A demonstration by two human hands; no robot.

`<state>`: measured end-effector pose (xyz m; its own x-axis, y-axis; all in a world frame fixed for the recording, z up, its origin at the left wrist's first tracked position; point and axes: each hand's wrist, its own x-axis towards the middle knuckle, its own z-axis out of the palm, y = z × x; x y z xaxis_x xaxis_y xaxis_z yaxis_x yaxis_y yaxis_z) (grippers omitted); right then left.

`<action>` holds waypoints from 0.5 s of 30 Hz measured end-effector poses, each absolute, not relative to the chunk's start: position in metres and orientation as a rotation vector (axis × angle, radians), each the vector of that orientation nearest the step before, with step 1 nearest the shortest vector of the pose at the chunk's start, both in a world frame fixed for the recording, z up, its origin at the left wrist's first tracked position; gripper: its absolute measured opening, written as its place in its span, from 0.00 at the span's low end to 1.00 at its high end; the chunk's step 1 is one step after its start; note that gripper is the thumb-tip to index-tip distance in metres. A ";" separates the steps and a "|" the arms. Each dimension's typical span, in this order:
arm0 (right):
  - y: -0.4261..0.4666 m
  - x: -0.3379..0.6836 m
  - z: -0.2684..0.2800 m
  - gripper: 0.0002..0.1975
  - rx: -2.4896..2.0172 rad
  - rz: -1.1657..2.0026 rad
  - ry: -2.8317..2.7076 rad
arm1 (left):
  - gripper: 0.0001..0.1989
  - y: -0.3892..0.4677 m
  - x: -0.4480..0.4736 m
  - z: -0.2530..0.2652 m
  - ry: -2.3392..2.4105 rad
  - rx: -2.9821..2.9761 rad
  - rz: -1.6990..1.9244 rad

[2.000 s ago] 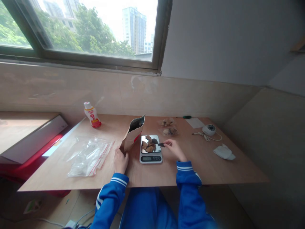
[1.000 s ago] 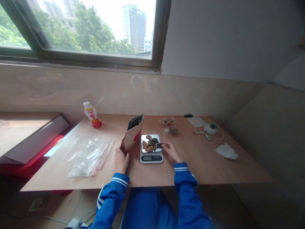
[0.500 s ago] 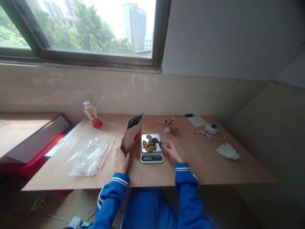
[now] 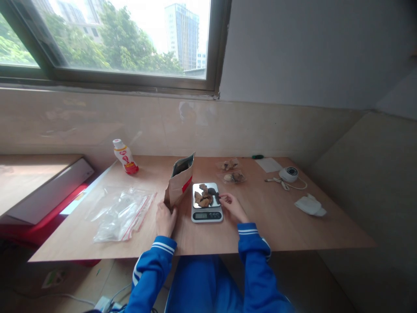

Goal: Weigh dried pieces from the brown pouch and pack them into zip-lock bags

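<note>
A small kitchen scale with a lit display stands in front of me. Brown and dark dried pieces, seemingly mushrooms, lie on its shiny plate. At the plate's right edge, the fingertips of my right hand pinch a dark dried mushroom piece. My left hand is closed around the lower end of a brown paper bag, which tilts to the right left of the scale. The bag's top is open, showing a silvery lining; its contents are hidden from me.
Clear zip bags lie on the left, with a drink bottle behind. Two small filled bags sit beyond the scale. At right are a white camera-like device with a cable, a white paper and a crumpled tissue.
The view has shifted slightly. My right fingertips have moved a little inward over the plate's right edge with the dark piece. My left hand still holds the paper bag.
</note>
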<state>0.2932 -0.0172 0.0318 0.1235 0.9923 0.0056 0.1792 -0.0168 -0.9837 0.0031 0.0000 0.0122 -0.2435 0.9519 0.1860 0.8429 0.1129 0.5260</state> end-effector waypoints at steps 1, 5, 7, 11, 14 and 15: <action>-0.018 0.293 0.031 0.22 -1.403 1.032 -1.244 | 0.22 0.000 0.003 0.012 2.187 1.797 0.815; -0.021 0.292 0.026 0.23 -1.410 1.048 -1.240 | 0.22 0.000 0.003 0.014 2.183 1.801 0.809; -0.024 0.291 0.023 0.24 -1.420 1.063 -1.231 | 0.23 -0.001 0.003 0.015 2.174 1.806 0.795; -0.028 0.290 0.019 0.26 -1.406 1.084 -1.215 | 0.23 -0.002 0.003 0.017 2.174 1.818 0.770; -0.029 0.290 0.019 0.25 -1.395 1.076 -1.215 | 0.23 -0.001 0.003 0.017 2.181 1.806 0.772; -0.029 0.291 0.020 0.25 -1.394 1.069 -1.227 | 0.23 -0.001 0.003 0.017 2.180 1.803 0.775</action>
<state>0.2905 -0.0291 0.0199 0.1112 0.9936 -0.0187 0.1550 -0.0359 -0.9873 0.0032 -0.0011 0.0167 -0.2307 0.9585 0.1673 0.8492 0.1144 0.5155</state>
